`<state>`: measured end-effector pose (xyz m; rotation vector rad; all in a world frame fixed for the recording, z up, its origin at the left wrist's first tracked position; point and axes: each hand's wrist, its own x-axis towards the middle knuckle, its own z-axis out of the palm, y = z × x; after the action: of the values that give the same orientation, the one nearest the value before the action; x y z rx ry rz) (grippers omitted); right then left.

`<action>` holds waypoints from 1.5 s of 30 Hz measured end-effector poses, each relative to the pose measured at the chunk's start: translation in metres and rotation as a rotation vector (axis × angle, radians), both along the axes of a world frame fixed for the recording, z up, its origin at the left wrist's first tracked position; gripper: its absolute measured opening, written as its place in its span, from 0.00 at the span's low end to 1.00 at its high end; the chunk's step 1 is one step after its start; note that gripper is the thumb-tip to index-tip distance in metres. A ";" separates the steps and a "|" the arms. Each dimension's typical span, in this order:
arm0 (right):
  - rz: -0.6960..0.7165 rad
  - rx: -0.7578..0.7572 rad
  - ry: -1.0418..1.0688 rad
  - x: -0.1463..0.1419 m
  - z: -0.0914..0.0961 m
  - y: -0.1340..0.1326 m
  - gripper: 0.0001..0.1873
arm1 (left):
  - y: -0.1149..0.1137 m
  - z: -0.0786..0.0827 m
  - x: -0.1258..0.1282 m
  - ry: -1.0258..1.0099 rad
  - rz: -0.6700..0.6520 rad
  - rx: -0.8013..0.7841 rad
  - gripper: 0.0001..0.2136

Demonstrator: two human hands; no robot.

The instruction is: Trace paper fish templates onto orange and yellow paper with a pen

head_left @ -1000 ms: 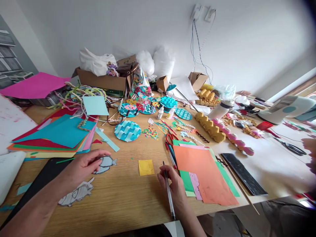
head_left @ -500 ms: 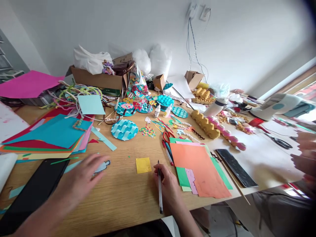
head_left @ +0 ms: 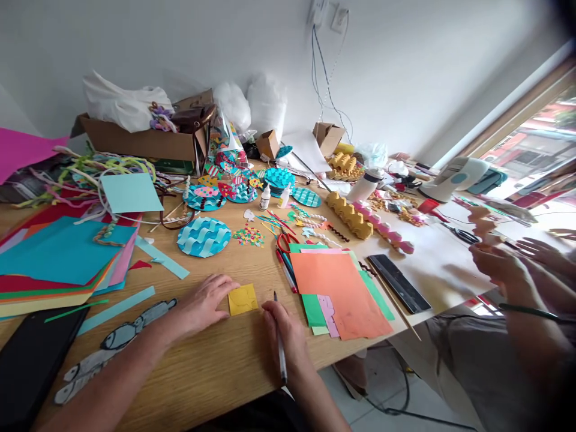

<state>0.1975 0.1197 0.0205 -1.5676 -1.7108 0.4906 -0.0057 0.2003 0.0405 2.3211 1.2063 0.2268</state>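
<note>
A small yellow paper square [head_left: 243, 299] with a faint drawn outline lies on the wooden table between my hands. My left hand [head_left: 207, 305] rests at its left edge, fingers stretched out and holding nothing. To the right of the square, my right hand [head_left: 286, 336] grips a pen [head_left: 281, 354] that points away from me. Grey paper fish cutouts [head_left: 121, 335] with dark outlines lie under and beside my left forearm. A light blue paper strip [head_left: 119, 309] is just beyond them.
Coloured sheets [head_left: 58, 249] are stacked at left by a black phone [head_left: 31, 360]. An orange sheet [head_left: 337, 288] and markers [head_left: 288, 270] lie at right. Behind are a blue woven paper disc [head_left: 204, 237], confetti and glue bottles [head_left: 265, 197]. Another person's hands [head_left: 501, 258] are at far right.
My left hand has moved right, from over the grey cutouts to the yellow square's edge. The view has turned right, showing more of the other person. My right hand still holds the pen.
</note>
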 end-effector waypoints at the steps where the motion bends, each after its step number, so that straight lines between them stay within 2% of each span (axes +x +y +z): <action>1: 0.003 0.002 -0.040 -0.001 0.001 0.001 0.14 | -0.001 0.000 0.001 -0.002 -0.002 0.004 0.25; 7: 0.019 -0.001 -0.174 -0.009 0.000 0.016 0.10 | -0.008 -0.001 0.011 -0.003 0.044 0.048 0.22; 14: -0.014 0.084 -0.051 0.004 0.007 0.029 0.10 | -0.019 -0.004 0.005 -0.006 0.123 0.096 0.20; 18: 0.025 0.110 0.031 0.009 0.006 0.020 0.12 | -0.024 -0.008 -0.002 -0.026 0.128 0.155 0.20; 23: -0.016 0.121 0.004 0.006 -0.011 0.002 0.14 | -0.016 -0.019 -0.007 -0.088 0.089 0.247 0.22; 27: 0.010 0.118 -0.026 0.001 -0.012 -0.012 0.21 | -0.003 -0.017 -0.022 -0.182 0.193 0.305 0.15; 30: 0.080 0.106 -0.093 -0.006 -0.007 -0.014 0.24 | -0.002 -0.013 -0.032 -0.183 0.224 0.316 0.15; 33: 0.067 0.077 -0.181 -0.012 -0.002 -0.008 0.26 | -0.012 -0.014 -0.033 -0.141 0.184 0.349 0.17; 38: -0.006 0.004 -0.312 -0.018 0.004 -0.001 0.23 | -0.034 -0.031 -0.022 0.013 0.086 0.480 0.27; 41: -0.007 0.001 -0.332 -0.021 0.006 -0.005 0.20 | -0.042 -0.040 -0.016 0.084 0.048 0.543 0.32; 45: 0.009 0.010 -0.308 -0.023 0.005 -0.004 0.18 | -0.050 -0.044 -0.012 0.140 -0.004 0.588 0.32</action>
<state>0.1746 0.1155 0.0256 -1.6960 -1.9452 0.2527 -0.0173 0.1500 -0.0038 2.8794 1.3365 0.4781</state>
